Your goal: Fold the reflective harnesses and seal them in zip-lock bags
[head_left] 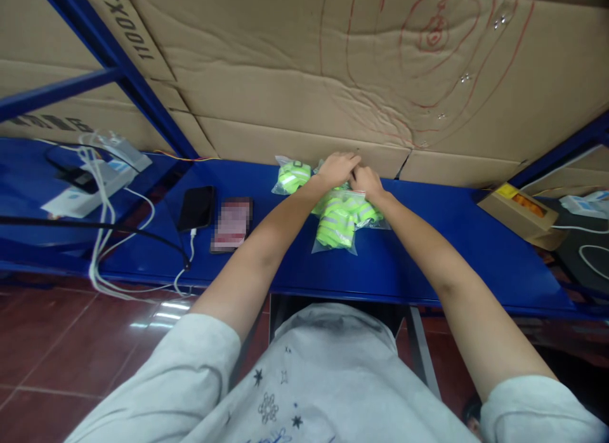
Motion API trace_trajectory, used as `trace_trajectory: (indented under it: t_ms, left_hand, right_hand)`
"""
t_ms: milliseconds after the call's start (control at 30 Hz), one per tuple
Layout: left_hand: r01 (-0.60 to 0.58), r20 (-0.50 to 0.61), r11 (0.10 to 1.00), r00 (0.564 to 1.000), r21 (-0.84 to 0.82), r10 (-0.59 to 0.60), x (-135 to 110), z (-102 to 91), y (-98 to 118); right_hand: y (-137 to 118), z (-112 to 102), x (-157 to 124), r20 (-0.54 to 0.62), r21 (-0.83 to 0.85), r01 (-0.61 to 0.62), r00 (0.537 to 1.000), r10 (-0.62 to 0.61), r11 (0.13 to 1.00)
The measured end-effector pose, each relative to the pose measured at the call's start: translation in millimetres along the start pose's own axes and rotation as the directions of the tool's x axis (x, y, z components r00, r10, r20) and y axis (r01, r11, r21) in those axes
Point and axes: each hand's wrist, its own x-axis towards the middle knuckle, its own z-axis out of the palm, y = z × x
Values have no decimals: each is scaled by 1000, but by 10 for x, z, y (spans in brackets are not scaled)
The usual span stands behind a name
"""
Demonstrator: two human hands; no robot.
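Note:
My left hand (339,167) and my right hand (367,180) meet at the far side of a small pile of clear plastic bags holding folded neon-yellow fabric with grey reflective stripes. Both hands have curled, closed fingers, and what sits between the fingertips is hidden. Just below my hands, the nearest bag (335,222) lies flat on the blue table (428,259). A second bag (368,211) shows partly under my right wrist. To the left of my left forearm rests another bag (292,176) of the same yellow fabric.
Left of my arms lie a black phone (196,208) with a white cable and a phone with a blurred screen (231,224). Power strips (90,189) and tangled cables (102,240) are farther left. An open cardboard box (521,214) stands at right. Cardboard (285,94) walls the back.

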Motion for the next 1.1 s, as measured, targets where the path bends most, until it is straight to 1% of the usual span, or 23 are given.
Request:
trace_trajectory:
  t_ms: [167, 400, 633, 767, 933, 1100]
  left_hand:
    - [60, 25, 994, 998, 95, -62, 6, 11, -137]
    - [87, 68, 980, 993, 178, -101, 23, 97, -171]
    - [109, 55, 975, 991, 195, -122, -26, 130, -181]
    - [126, 41, 974, 990, 189, -136, -45, 138, -179]
    - [134, 34, 976, 989, 173, -142, -54, 125, -176]
    - [144, 22, 977, 989, 158, -149, -80, 108, -163]
  right_hand:
    - [-10, -52, 16, 36, -45, -46, 998, 48, 998]
    - [10, -41, 57, 103, -117, -114, 987, 126, 987]
    - [-18, -62, 51, 144, -194, -125, 977, 154, 973]
    - [10, -71, 38, 170, -224, -137, 969, 177, 965]
    - [55, -64, 29, 204, -224, -149, 959, 195, 963]
    - [55, -70, 11, 205, -201, -162, 958, 203, 966]
